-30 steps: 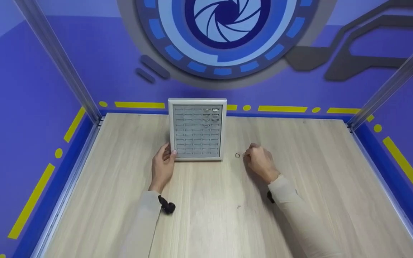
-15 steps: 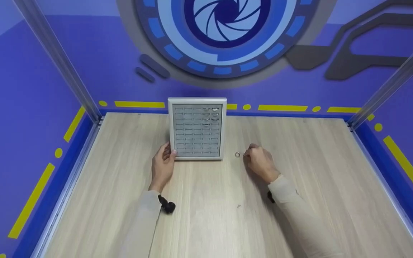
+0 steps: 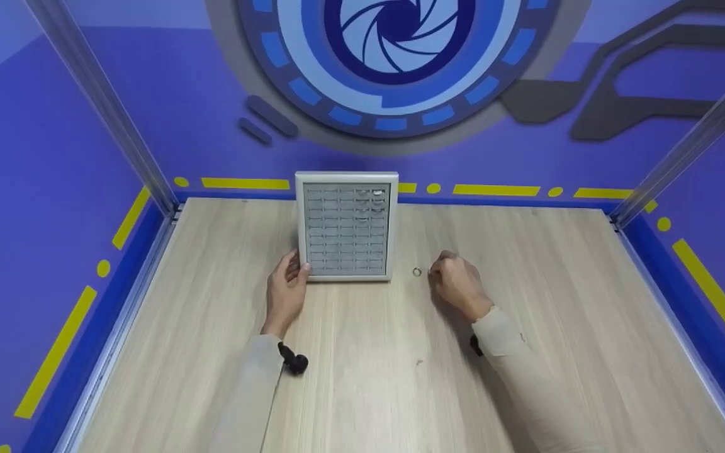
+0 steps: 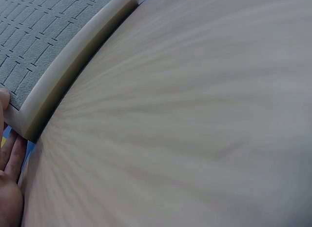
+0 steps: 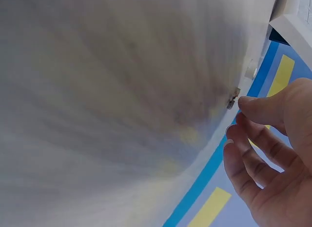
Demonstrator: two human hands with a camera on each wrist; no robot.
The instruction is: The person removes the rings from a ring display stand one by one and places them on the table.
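A grey ring display tray (image 3: 300, 220) with a pale frame lies at the back middle of the wooden table; a few rings (image 3: 376, 193) sit in its top right slots. My left hand (image 3: 296, 264) rests at the tray's near left corner (image 4: 29, 114), thumb (image 4: 4, 97) on the frame and fingers (image 4: 12, 156) fairly straight along its side. My right hand (image 3: 438, 267) lies to the right of the tray with loosely curled fingers (image 5: 243, 139). A small ring (image 5: 233, 98) lies at its top fingertip. Another loose ring (image 3: 416, 272) lies between that hand and the tray.
The wooden table (image 3: 369, 377) is closed in by purple walls with blue and yellow edging. Metal posts (image 3: 98, 100) rise at its back corners. A black wrist mount (image 3: 293, 362) sits on my left sleeve.
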